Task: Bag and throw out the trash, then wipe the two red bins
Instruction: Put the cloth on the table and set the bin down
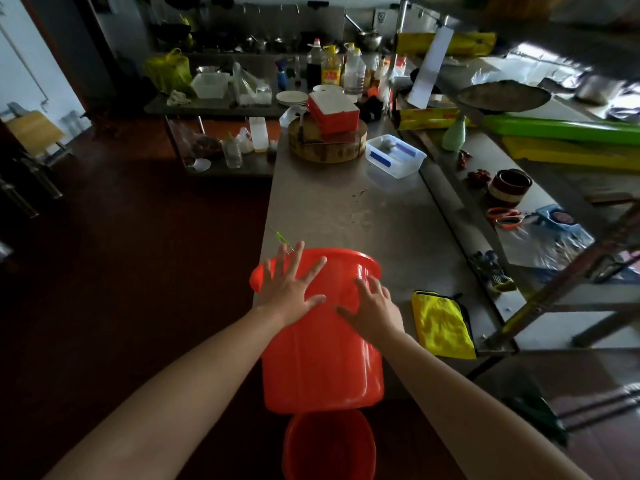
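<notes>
A red bin (322, 368) lies on its side at the near end of the steel table (346, 209), its mouth pointing away from me and its base overhanging the table edge. My left hand (291, 285) rests flat on the bin's upper side near the rim, fingers spread. My right hand (374, 306) lies on the bin's right side with fingers straight. A second red bin (329, 445) stands on the floor directly below, open side up. A yellow cloth (443, 323) lies on the table to the right of the bin.
Farther along the table sit a round wooden chopping block (327, 147) with a red-and-white box on top and a clear plastic tub (396, 155). A shelf frame with clutter runs along the right. Bottles crowd the back counter. Dark red floor lies to the left.
</notes>
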Demonstrator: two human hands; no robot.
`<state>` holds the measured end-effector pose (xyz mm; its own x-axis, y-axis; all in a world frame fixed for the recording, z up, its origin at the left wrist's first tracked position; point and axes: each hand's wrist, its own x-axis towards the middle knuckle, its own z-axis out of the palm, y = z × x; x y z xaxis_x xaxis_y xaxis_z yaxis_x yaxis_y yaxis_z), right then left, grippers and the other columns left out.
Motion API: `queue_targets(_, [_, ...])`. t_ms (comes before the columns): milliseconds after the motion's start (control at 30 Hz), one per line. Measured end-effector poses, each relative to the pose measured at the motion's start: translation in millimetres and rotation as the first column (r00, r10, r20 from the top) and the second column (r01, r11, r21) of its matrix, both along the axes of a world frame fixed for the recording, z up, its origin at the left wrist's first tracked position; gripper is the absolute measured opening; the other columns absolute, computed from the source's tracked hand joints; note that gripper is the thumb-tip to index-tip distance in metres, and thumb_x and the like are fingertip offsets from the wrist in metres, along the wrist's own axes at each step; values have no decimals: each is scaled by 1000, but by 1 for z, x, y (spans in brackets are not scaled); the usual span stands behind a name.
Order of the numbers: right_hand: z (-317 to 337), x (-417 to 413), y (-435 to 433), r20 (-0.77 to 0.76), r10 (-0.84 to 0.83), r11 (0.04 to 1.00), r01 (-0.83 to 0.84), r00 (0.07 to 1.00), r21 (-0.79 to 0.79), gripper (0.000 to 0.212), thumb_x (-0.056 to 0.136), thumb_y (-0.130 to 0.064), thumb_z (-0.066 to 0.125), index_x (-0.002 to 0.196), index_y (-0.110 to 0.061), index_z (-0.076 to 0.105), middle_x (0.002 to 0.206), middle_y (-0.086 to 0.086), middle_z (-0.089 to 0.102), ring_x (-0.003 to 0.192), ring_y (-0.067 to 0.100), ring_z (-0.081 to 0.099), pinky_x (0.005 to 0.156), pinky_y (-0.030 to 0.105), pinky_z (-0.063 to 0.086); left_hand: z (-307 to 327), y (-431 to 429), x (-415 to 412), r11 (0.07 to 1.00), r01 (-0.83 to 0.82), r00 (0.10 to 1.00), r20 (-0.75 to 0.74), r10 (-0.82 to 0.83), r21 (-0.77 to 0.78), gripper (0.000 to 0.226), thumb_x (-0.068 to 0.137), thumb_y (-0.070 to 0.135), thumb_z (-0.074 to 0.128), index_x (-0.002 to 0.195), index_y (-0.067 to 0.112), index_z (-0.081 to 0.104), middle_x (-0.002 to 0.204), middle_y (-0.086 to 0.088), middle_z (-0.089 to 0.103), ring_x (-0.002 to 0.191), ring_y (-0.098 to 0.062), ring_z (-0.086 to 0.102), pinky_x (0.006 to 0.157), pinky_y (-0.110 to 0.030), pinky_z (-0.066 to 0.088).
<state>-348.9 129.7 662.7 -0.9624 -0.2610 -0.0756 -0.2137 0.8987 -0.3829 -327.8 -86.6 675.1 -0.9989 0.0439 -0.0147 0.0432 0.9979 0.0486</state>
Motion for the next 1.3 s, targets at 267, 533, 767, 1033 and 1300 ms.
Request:
queue_targets(267, [32, -64, -25, -12, 225, 973, -224, 974, 48, 98, 87, -45, 75, 161, -36, 12, 168, -2, 17, 155, 25, 12, 124, 52, 17, -1, -8, -5, 996, 4, 1000, 22, -6, 93, 85, 85, 81, 43, 155, 50, 6, 167, -4, -8, 151, -43, -3, 122, -58, 11])
queue_targets(533, [42, -67, -50, 146, 387, 915, -399, 910, 62, 90, 68, -56, 86, 142, -28, 45, 125, 5, 51, 114, 31, 57, 99, 45, 48, 5, -37, 0, 928, 138, 967, -251, -50, 345, 65, 103, 53, 38, 159, 25, 22, 158, -10, 30, 138, -31, 43, 112, -47, 38])
queue_targets(767, [41, -21, -21, 139, 407, 911, -412, 903, 15, 71, 71, -48, 86, 126, -25, 48, 111, -5, 50, 102, 24, 59, 80, 33, 44, 39, -6, -46, 642, -210, 937, -35, 347, 738, 72, 99, 30, 57, 159, 15, 21, 155, -15, 37, 135, -29, 47, 109, -37, 38])
queue_targets(1033, [34, 56, 36, 109, 335, 935, -344, 936, 85, 82, 77, -50, 81, 141, -28, 34, 131, 5, 54, 113, 31, 60, 81, 40, 51, 57, 66, -78, 547, -356, 923, 193, 334, 758, 74, 87, 17, 61, 155, 15, 31, 134, -17, 55, 102, -35, 68, 92, -44, 57])
queue_targets(1300, [-16, 143, 112, 133, 335, 887, -360, 933, 289, 59, 89, -41, 70, 136, -20, 40, 124, 6, 54, 106, 34, 64, 71, 41, 46, 59, 187, -15, 609, -302, 927, 376, 7, 733, 11, 92, 23, 69, 85, 16, 66, 58, -5, 47, 43, -18, 44, 44, -21, 44])
